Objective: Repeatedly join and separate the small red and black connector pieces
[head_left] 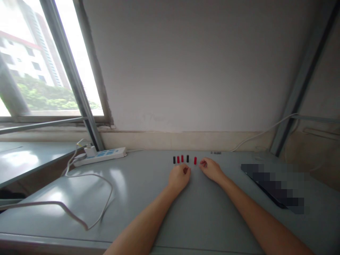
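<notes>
Several small upright cylinders stand in a row toward the back of the grey desk. From the left they are a black cylinder [174, 160], a red cylinder [178, 159], another red cylinder [182, 158], a second black cylinder [187, 158] and, a little apart, a red cylinder [195, 160]. My left hand [179, 176] rests just in front of the row, fingers curled inward. My right hand [211, 169] is to the right of the last red cylinder, close to it, with its fingers also curled. Whatever either hand may hold is hidden.
A white power strip [111, 153] with plugs lies at the back left, its cable [110, 193] looping over the desk [138, 212]. A dark flat object [271, 184], partly pixelated, lies at the right. Metal posts [294, 81] frame both sides, before a wall [186, 71].
</notes>
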